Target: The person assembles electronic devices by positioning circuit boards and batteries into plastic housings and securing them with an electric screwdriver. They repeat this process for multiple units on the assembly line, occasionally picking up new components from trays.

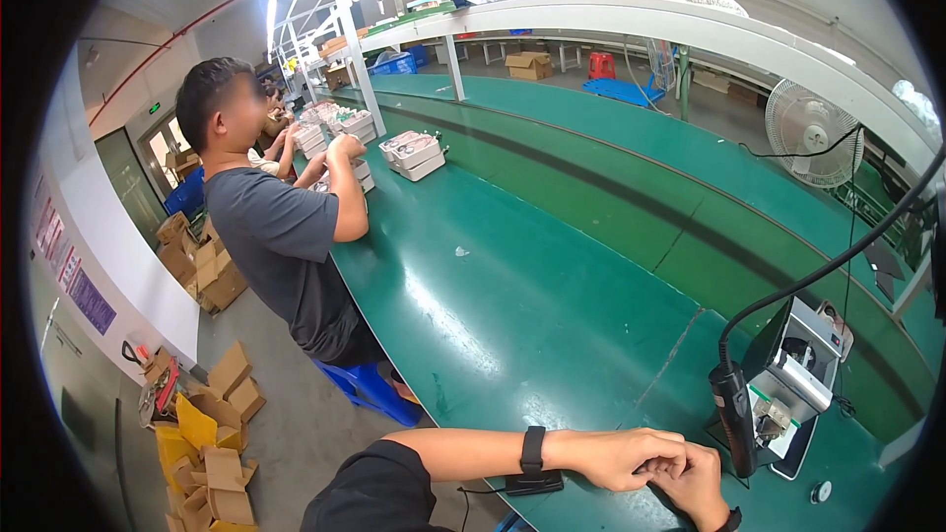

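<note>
My left hand (621, 459) and my right hand (696, 489) meet at the near edge of the green workbench (552, 335), touching at the fingertips. Both have curled fingers, and whatever they may hold is hidden. A black band circles my left wrist, and another shows at my right wrist. Beneath my left forearm lies a flat black device (534, 482) with a thin cable. Right of my hands, a black electric screwdriver (730, 412) hangs on a thick black cord, beside a silver box-shaped machine (800, 374). A small round spool-like piece (821, 492) lies near it.
A co-worker in a dark grey shirt (266, 222) sits at the left, handling parts by white trays (414, 155). A conveyor (611, 222) runs behind the bench under a white shelf frame (631, 15). A fan (812, 133) stands far right; cardboard boxes (219, 478) litter the floor.
</note>
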Demonstrator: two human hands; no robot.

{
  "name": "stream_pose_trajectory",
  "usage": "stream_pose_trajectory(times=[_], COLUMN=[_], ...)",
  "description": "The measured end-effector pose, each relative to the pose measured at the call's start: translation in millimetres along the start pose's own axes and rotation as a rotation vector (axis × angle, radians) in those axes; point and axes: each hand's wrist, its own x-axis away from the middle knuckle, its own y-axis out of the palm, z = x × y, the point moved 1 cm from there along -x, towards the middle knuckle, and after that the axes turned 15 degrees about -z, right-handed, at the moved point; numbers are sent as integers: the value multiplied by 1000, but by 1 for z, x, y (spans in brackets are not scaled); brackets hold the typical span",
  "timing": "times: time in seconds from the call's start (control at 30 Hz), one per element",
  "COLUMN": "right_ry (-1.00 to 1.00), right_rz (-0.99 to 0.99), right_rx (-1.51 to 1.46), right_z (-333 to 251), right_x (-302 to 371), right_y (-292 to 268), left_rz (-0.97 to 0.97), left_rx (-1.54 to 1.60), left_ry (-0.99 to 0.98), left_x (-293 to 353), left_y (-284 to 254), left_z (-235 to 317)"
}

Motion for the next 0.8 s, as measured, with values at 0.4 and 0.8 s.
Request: stream_pose_trajectory(times=[0.4,0.8], right_ry=[5,7], right_rz=[-8,225], right_rx=[-101,86], right_z=[15,6], right_x=[-2,17], right_y=[4,2], left_rz=[130,164], left_rx=[-189,65], left_ry=[45,37], left_x=[-8,-23], left_y=[-10,14], left_z=[-9,-10])
